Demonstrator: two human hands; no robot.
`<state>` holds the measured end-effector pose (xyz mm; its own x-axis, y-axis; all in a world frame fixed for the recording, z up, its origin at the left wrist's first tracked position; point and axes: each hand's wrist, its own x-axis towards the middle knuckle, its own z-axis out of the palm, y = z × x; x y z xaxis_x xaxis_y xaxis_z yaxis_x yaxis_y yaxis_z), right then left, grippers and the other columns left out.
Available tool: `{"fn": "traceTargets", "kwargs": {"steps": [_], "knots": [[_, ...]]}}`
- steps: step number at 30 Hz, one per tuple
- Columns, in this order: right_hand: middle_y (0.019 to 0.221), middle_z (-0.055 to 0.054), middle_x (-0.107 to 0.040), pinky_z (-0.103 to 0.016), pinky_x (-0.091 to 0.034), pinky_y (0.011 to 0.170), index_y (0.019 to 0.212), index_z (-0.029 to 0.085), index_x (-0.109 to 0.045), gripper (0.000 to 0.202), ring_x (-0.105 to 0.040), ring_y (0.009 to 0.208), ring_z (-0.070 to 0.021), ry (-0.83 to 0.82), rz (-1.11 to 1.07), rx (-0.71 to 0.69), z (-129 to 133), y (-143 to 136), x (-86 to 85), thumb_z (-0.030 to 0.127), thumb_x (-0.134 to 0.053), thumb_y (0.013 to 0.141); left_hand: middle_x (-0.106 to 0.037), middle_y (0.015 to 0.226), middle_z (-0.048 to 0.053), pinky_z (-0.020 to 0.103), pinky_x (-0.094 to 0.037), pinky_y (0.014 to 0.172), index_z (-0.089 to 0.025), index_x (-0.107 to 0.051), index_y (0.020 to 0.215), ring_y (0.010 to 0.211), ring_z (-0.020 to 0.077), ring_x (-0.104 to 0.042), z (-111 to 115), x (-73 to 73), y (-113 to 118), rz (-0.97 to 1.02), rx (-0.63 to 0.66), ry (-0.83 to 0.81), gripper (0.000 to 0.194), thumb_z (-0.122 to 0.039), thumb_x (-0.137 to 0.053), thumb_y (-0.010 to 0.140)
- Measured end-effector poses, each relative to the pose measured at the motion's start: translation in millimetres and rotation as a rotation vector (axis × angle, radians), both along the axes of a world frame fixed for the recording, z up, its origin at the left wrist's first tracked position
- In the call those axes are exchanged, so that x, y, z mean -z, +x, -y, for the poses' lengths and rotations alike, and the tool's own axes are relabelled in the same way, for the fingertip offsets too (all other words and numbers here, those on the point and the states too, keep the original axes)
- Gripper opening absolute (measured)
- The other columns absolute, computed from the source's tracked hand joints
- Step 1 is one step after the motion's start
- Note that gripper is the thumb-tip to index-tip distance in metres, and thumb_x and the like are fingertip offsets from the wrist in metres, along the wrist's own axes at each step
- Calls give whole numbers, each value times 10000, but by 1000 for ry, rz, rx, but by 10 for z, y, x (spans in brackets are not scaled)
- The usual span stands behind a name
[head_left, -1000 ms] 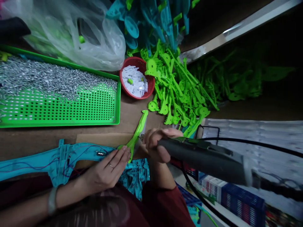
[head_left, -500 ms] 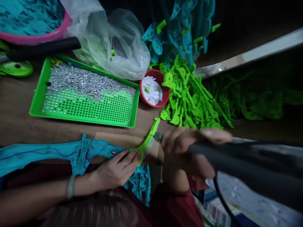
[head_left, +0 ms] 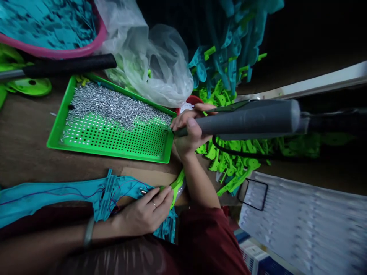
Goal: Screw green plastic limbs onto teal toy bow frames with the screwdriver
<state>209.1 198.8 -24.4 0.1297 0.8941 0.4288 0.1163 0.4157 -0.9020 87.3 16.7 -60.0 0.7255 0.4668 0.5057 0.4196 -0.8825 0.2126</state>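
My left hand (head_left: 146, 212) is closed on a bright green plastic part (head_left: 177, 187), its fingers pressing the part down near the bench's front edge. Beside it lies a long blue plastic shell (head_left: 65, 189) with thin wires running along it. My right hand (head_left: 189, 131) grips a dark grey electric screwdriver (head_left: 249, 120), held nearly level with its tip at the right end of a green perforated tray (head_left: 114, 151). Many small silver screws (head_left: 106, 103) fill the tray's far half. Whether a screw sits on the tip is too small to tell.
A red bowl (head_left: 195, 100) of white pieces is partly hidden behind my right hand. Green plastic parts (head_left: 229, 152) are heaped to the right. Behind the tray are a clear plastic bag (head_left: 163, 72) and a pink basin (head_left: 100, 38) of blue pieces. Blue parts (head_left: 226, 49) stand at the back.
My right hand has carried the screwdriver away from the green part, up and left to the tray. My left hand stays on the green part. The view has shifted slightly.
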Motion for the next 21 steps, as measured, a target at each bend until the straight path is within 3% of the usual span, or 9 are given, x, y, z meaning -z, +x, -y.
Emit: {"fn": "traceTargets", "kwargs": {"steps": [7,11,14,16,18,21], "knots": [[579,100,-407,-234,-432,448,1019,300,-448,257,-429,427,-87,46,-66,19,-80,-86,86,424,-603,856,-600,1362,136,379,-463,1036,-81,-619,1272,1275,271,-543,13,12,-27,1,-18,-23,386,-197,-422,961],[561,96,-415,-229,-407,453,945,271,-484,147,-440,432,-80,111,-164,54,3,-96,-178,240,-581,839,-618,1339,140,409,-452,1037,-68,-635,1242,1254,285,-562,20,46,-16,75,-38,-39,357,-169,-459,948],[571,81,-396,-223,-406,441,921,252,-535,74,-430,437,-76,106,-177,103,413,89,-541,229,-530,850,-626,1325,157,399,-475,992,-39,-631,1237,1222,284,-591,5,50,-12,114,-21,-69,355,-124,-448,945],[583,73,-422,-237,-426,424,1013,249,-582,168,-432,437,-87,43,-130,84,840,243,-731,263,-524,855,-639,1309,158,389,-494,953,-33,-637,1223,1207,285,-603,-11,45,-16,119,0,-88,347,-101,-435,949],[588,70,-453,-257,-444,416,1117,253,-576,268,-453,440,-104,-39,-69,86,1292,354,-810,276,-544,852,-648,1295,154,388,-505,924,-33,-647,1198,1204,293,-608,-27,36,-26,123,20,-94,333,-86,-426,956],[612,60,-475,-272,-454,420,1220,249,-513,356,-498,469,-126,-107,-40,88,1819,415,-728,246,-542,865,-647,1290,169,391,-507,915,-12,-639,1195,1203,302,-612,-44,17,-40,127,46,-70,328,-61,-417,958]]}}
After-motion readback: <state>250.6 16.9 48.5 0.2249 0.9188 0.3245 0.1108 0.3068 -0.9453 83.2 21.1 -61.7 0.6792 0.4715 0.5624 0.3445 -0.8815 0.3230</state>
